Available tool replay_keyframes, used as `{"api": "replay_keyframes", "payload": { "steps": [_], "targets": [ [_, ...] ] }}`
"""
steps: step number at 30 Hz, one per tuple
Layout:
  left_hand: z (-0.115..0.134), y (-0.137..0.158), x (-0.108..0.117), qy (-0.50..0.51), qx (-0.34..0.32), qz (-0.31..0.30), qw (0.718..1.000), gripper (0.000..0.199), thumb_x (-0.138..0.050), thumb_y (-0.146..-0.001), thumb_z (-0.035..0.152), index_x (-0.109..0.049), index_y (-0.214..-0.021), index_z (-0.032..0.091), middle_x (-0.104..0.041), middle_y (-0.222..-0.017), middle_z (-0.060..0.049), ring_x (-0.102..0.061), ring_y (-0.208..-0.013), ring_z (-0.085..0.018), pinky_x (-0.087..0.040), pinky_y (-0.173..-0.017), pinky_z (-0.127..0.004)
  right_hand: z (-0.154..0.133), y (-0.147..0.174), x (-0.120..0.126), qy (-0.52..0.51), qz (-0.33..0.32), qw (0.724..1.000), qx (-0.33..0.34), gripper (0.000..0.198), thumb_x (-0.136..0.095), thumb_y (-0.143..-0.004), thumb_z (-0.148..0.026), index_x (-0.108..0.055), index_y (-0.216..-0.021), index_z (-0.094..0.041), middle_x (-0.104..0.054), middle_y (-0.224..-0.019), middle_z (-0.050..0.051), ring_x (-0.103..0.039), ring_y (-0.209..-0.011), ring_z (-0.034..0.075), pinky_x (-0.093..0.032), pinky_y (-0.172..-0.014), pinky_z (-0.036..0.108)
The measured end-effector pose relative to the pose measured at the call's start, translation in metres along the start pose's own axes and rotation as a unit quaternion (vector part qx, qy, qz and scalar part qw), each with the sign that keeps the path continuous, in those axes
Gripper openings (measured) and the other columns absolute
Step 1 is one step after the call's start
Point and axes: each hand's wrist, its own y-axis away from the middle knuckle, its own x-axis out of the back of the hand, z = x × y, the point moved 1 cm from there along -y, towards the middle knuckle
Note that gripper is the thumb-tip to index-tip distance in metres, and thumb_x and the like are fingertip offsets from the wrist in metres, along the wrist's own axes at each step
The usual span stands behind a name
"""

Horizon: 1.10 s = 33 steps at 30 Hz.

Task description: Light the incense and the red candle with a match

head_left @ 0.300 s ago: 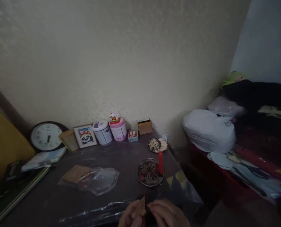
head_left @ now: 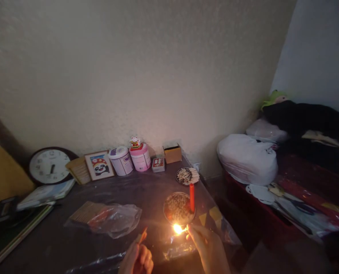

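No lettering is legible anywhere; the clock (head_left: 50, 166) at the surface's back left edge shows a numbered dial, its numerals too blurred to read.

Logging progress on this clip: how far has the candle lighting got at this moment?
Done: a match burns with a bright flame, pinched in the right hand. In hand: the left hand holds what looks like the matchbox. Left: the red candle on the round dish shows no flame; the match sits below and short of its top.
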Motion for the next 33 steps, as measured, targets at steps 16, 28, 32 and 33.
{"api": "replay_keyframes", "payload": {
  "steps": [16, 28, 32, 33],
  "targets": [
    [0.016, -0.005, 0.0, 0.083, -0.002, 0.057, 0.995, 0.033, -0.08, -0.059, 0.042, -0.07, -0.081, 0.019, -0.043, -0.044, 0.007, -0.038, -0.041, -0.007, -0.031, -0.04, -0.02, 0.004, -0.014, 0.009, 0.028, 0.034, 0.998, -0.05, 0.038, -0.054, -0.082, -0.042, -0.057, -0.052, -0.019, -0.056, -0.049, 0.0, -0.055, -0.048, 0.015, -0.045, -0.047, 0.022],
    [0.014, -0.012, 0.002, 0.08, 0.034, 0.089, 0.992, 0.044, -0.086, -0.041, 0.045, -0.052, -0.053, 0.02, -0.04, -0.039, 0.008, -0.036, -0.039, -0.008, -0.027, -0.039, -0.022, 0.008, -0.015, 0.005, 0.01, 0.043, 0.998, -0.046, 0.032, -0.061, -0.076, -0.046, -0.066, -0.063, -0.017, -0.061, -0.053, -0.001, -0.056, -0.053, 0.015, -0.044, -0.05, 0.021],
    [0.015, -0.01, -0.001, 0.094, 0.03, 0.097, 0.99, 0.046, -0.087, -0.04, 0.045, -0.051, -0.054, 0.021, -0.042, -0.039, 0.008, -0.037, -0.039, -0.008, -0.026, -0.039, -0.023, 0.012, -0.014, 0.006, 0.012, 0.046, 0.998, -0.049, 0.033, -0.061, -0.077, -0.046, -0.066, -0.064, -0.017, -0.062, -0.055, 0.0, -0.057, -0.055, 0.016, -0.044, -0.052, 0.022],
    [0.015, -0.01, -0.002, 0.094, 0.029, 0.099, 0.99, 0.045, -0.087, -0.04, 0.044, -0.054, -0.059, 0.021, -0.041, -0.039, 0.008, -0.037, -0.038, -0.009, -0.026, -0.039, -0.022, 0.012, -0.014, 0.007, 0.013, 0.045, 0.998, -0.048, 0.032, -0.061, -0.077, -0.046, -0.066, -0.063, -0.017, -0.062, -0.055, 0.0, -0.057, -0.055, 0.016, -0.044, -0.052, 0.022]
  ]
}}
